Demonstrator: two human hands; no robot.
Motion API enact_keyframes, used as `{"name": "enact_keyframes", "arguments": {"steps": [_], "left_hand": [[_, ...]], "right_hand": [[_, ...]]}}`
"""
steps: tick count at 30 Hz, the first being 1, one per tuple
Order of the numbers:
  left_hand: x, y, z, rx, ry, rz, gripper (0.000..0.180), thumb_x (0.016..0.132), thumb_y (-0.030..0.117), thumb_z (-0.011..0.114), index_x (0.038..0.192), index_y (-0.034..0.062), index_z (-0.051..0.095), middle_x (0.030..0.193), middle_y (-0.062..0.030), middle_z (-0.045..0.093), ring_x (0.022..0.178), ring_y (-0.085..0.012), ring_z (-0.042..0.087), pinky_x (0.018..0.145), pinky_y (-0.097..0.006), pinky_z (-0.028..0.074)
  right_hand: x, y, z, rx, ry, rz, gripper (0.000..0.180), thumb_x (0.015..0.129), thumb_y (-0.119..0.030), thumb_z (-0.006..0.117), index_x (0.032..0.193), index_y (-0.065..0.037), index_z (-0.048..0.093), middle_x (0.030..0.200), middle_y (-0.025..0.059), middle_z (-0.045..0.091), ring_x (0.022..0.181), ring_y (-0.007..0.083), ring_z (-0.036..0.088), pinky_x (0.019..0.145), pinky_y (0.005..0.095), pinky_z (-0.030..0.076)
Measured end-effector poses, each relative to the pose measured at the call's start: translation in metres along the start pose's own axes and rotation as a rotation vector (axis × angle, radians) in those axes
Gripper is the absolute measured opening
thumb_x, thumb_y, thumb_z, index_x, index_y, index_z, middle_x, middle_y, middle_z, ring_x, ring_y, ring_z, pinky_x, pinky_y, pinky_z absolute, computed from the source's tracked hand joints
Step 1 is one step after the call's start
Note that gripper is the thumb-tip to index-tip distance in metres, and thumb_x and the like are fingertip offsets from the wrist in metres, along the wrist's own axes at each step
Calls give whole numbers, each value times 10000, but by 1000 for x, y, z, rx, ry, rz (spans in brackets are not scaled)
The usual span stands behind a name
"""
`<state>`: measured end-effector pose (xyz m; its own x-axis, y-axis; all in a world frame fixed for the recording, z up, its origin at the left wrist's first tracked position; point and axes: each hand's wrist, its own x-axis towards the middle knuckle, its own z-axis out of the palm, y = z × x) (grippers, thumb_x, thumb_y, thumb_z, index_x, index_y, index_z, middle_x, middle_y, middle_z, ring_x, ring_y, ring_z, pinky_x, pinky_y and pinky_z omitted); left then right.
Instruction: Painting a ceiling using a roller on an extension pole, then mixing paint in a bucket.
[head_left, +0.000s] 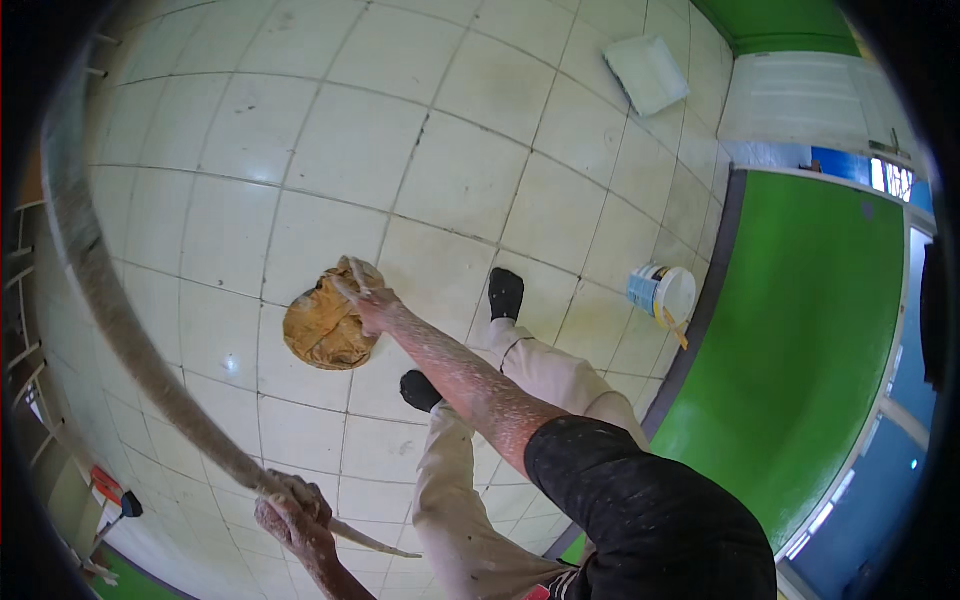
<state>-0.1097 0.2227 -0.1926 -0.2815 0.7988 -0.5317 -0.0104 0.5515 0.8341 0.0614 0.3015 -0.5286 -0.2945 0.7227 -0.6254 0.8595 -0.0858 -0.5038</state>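
Observation:
My left hand point(300, 515), coated in whitish dust, is wrapped round a long pole point(135, 335). The pole looks bent by the lens; its thin end sticks out to the right of the fist, and the rest sweeps up the left side. My right arm is stretched out, speckled with white. At its end my right hand point(370, 308) has hold of the right edge of a crumpled brown bundle point(325, 325), cloth or paper, I cannot tell which. Some of the right fingers blend into its folds. Whether the bundle touches the floor is unclear.
Pale tiles point(360, 130) cover the floor. By the green wall point(800, 330) on the right stands a white bucket point(662, 292) with a wooden stick or handle. A white tray point(648, 75) lies at the far right. My black-socked feet point(505, 293) are beyond my knees.

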Motion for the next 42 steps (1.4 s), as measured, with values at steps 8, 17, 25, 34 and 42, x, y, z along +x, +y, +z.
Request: {"name": "enact_keyframes", "arguments": {"steps": [8, 17, 25, 34, 42], "left_hand": [[13, -53, -5, 81, 44, 17, 484, 950, 536, 486, 813, 90, 357, 565, 22, 293, 379, -37, 233, 308, -186, 160], [-9, -49, -3, 176, -94, -3, 482, 943, 537, 501, 843, 77, 396, 598, -11, 390, 387, -66, 289, 311, -215, 208], [-59, 2, 23, 251, -236, -39, 420, 946, 504, 520, 848, 115, 396, 616, 10, 360, 389, -59, 305, 310, -199, 211], [-104, 33, 66, 290, -435, -62, 466, 945, 572, 445, 849, 121, 383, 573, 24, 316, 383, -50, 267, 309, -180, 206], [-122, 46, 118, 342, -463, -109, 428, 952, 595, 393, 844, 181, 380, 540, 26, 328, 349, -66, 264, 300, -205, 194]], "right_hand": [[43, 55, 104, -335, 174, -57, 362, 898, -262, 531, 1242, -158, 573, 1450, 80, 357, 1205, 344, 480, 943, 409, 482], [-143, 184, 88, 77, 548, -119, 353, 780, -117, 617, 1124, -50, 577, 1156, 171, 609, 1038, 300, 615, 864, 417, 507], [-452, 237, 9, 68, 557, 238, 266, 698, -120, 659, 936, -50, 563, 938, 155, 558, 862, 354, 590, 759, 466, 500], [-681, 327, 105, -348, 753, 732, 301, 860, -221, 599, 1121, -72, 583, 1123, 106, 630, 1043, 292, 602, 962, 430, 457], [-663, 413, 77, 494, 306, 1410, 787, 765, -449, 699, 1299, 62, 429, 1150, 197, 634, 1089, 342, 601, 844, 422, 522]]}}
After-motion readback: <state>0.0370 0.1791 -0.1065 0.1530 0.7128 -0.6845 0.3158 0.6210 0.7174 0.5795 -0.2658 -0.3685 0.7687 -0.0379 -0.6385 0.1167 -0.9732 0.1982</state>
